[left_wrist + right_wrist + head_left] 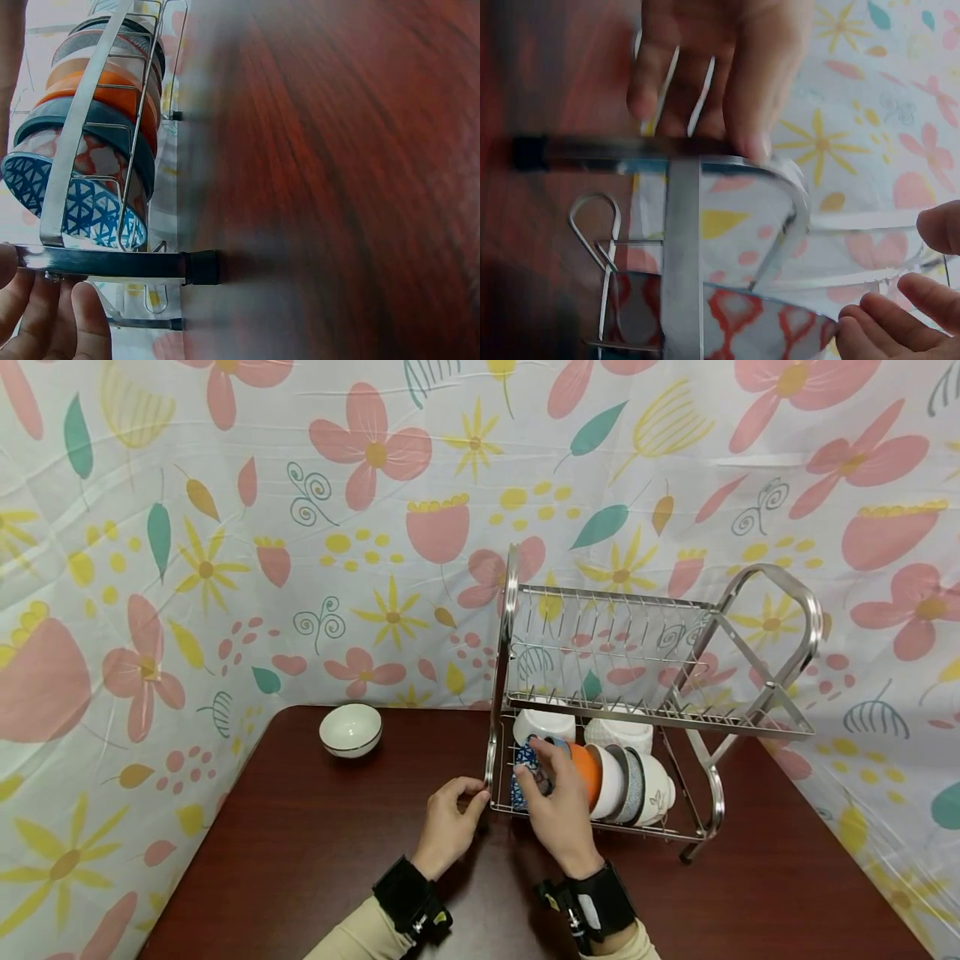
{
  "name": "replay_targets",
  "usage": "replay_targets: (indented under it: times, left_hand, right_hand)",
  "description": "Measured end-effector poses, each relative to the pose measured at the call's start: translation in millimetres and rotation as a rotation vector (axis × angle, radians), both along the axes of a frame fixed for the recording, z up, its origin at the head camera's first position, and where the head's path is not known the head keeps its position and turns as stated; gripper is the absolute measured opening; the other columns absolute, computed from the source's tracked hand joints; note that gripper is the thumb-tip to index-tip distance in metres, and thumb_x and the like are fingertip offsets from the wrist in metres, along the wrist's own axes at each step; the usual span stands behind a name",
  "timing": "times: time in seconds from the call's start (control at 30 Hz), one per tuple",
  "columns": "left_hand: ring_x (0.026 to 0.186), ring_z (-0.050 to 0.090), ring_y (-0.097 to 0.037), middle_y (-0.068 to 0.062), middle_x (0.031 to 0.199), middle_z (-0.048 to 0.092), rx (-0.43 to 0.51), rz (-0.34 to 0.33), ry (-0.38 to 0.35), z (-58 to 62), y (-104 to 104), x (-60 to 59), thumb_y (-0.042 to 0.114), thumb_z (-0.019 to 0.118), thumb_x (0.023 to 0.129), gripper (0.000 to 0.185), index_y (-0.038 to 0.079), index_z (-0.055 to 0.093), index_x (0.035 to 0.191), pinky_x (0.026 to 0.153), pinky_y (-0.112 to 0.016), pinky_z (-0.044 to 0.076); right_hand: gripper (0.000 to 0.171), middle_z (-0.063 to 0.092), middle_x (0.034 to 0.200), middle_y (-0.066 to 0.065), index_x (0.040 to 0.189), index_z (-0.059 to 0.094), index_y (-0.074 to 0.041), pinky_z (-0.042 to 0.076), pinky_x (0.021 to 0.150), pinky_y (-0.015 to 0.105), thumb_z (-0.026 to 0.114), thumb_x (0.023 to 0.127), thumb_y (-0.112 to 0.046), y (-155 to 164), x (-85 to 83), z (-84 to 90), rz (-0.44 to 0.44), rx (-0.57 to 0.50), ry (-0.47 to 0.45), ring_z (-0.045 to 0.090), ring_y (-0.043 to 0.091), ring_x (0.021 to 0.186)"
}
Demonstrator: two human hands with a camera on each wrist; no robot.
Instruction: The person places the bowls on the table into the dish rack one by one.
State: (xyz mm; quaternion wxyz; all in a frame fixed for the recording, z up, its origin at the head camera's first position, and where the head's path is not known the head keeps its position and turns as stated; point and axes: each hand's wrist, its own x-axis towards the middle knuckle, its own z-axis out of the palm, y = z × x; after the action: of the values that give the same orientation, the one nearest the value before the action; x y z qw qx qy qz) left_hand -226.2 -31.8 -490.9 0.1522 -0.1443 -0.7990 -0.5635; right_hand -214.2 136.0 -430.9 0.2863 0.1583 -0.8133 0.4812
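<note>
Head view: right hand (pixel 558 810) grip pinches blue patterned bowl's (pixel 523 774) rim.

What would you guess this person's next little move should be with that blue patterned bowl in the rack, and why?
Probably lift the blue patterned bowl up and out of the rack. The right hand already has its fingers on the rim, it is the outermost bowl in the row, and the left hand holds the rack's frame.

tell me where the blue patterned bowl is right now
In the head view the blue patterned bowl stands at the left end of the dish rack's lower row, beside the orange bowl, under the right hand.
</note>
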Motion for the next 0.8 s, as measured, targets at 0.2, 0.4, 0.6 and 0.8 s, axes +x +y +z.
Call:
replay_targets:
  times: [0.2,0.4,0.6,0.8]
  left_hand:
    - [0.087,0.063,-0.013,0.003,0.098,0.066,-0.006,-0.003,-0.025,-2.2,-2,0.5,0.019,0.065,0.092,0.009,0.014,0.068,0.100,0.071,-0.026,0.051]
    - [0.087,0.063,-0.014,0.002,0.098,0.065,-0.015,-0.018,-0.036,-2.1,-4,2.5,0.018,0.064,0.093,0.010,0.014,0.067,0.101,0.071,-0.026,0.052]
    - [0.086,0.064,-0.013,0.002,0.098,0.067,-0.011,-0.033,-0.032,-0.9,-6,3.6,0.015,0.063,0.093,0.010,0.014,0.068,0.102,0.070,-0.025,0.052]
    - [0.086,0.064,-0.014,0.000,0.100,0.067,-0.038,-0.033,-0.003,0.2,-7,6.2,0.013,0.063,0.093,0.012,0.013,0.068,0.104,0.070,-0.025,0.052]
  right_hand:
    - [0.042,0.051,0.134,0.013,0.133,0.049,-0.003,0.041,0.100,0.030,0.061,0.095,-0.016,-15,3.7,-3.0,0.088,-0.028,-0.061,0.049,0.025,0.126]
    - [0.042,0.049,0.134,0.016,0.136,0.044,0.000,0.043,0.098,0.031,0.056,0.097,-0.012,-28,3.3,-12.0,0.128,0.010,-0.167,0.050,0.027,0.125]
    - [0.048,0.051,0.133,0.019,0.141,0.037,-0.001,0.047,0.094,0.035,0.054,0.098,-0.009,-32,1.5,-18.5,0.117,0.030,-0.217,0.053,0.030,0.121]
    - [0.049,0.058,0.114,0.013,0.142,0.036,-0.001,0.052,0.084,0.035,0.055,0.096,-0.005,-36,-1.7,-24.7,0.111,0.022,-0.223,0.062,0.024,0.107]
